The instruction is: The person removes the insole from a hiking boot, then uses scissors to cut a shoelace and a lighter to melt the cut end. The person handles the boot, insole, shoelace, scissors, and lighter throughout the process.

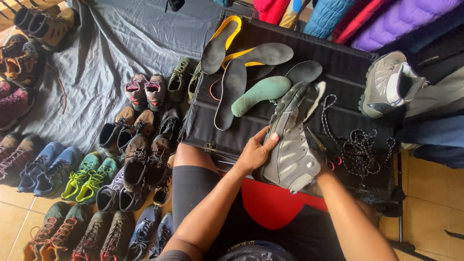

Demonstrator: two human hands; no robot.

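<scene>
Grey boot held over the black case

The left hand (pixel 254 153) clasps the boot (pixel 291 140) at its side; the right hand (pixel 323 162), mostly hidden, supports it from behind. A firm two-sided grip seems wise. The boot's long axis runs up-down, opening towards the insoles (pixel 263 89).

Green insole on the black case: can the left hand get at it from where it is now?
Probably yes. The green insole lies uncovered on the black case, just beyond the left hand, which now rests on the grey shoe; it would have to let go first.
</scene>
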